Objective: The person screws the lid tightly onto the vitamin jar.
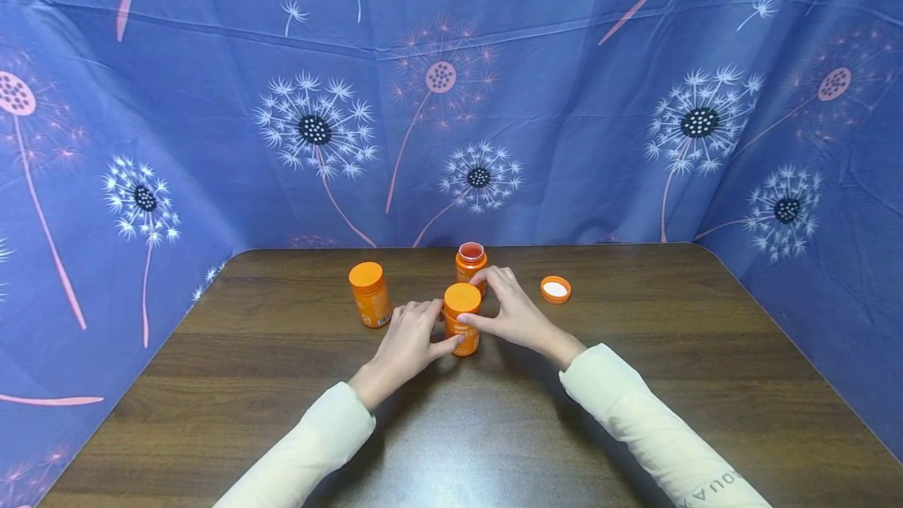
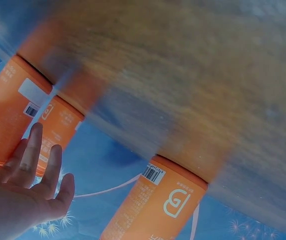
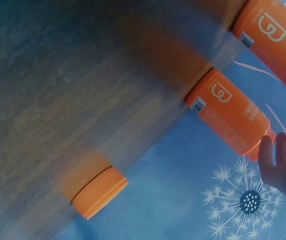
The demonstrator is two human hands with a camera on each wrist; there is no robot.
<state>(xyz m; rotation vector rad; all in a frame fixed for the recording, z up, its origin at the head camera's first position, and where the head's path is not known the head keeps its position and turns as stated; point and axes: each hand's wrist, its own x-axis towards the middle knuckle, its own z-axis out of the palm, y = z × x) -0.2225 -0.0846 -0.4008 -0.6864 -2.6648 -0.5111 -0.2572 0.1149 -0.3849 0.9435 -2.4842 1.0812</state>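
Note:
Three orange bottles stand on the wooden table. At the front, a capped bottle [image 1: 462, 329] is between both hands. My left hand [image 1: 407, 345] is at its left side, thumb against the front; in the left wrist view the left hand [image 2: 30, 185] has its fingers spread beside the bottle [image 2: 13, 107]. My right hand [image 1: 518, 310] reaches to its right side near the lid, with relaxed fingers; the right wrist view shows the right hand [image 3: 285, 162] near the neck of the uncapped bottle [image 3: 230, 112]. That uncapped bottle [image 1: 466, 273] stands just behind the front one.
A second capped bottle [image 1: 371, 300] stands to the left of the left hand. An orange lid [image 1: 556, 289] lies with its white inside up, right of the right hand. The table [image 1: 451, 429] meets a blue cloth [image 1: 564, 100] with dandelion prints at its back edge.

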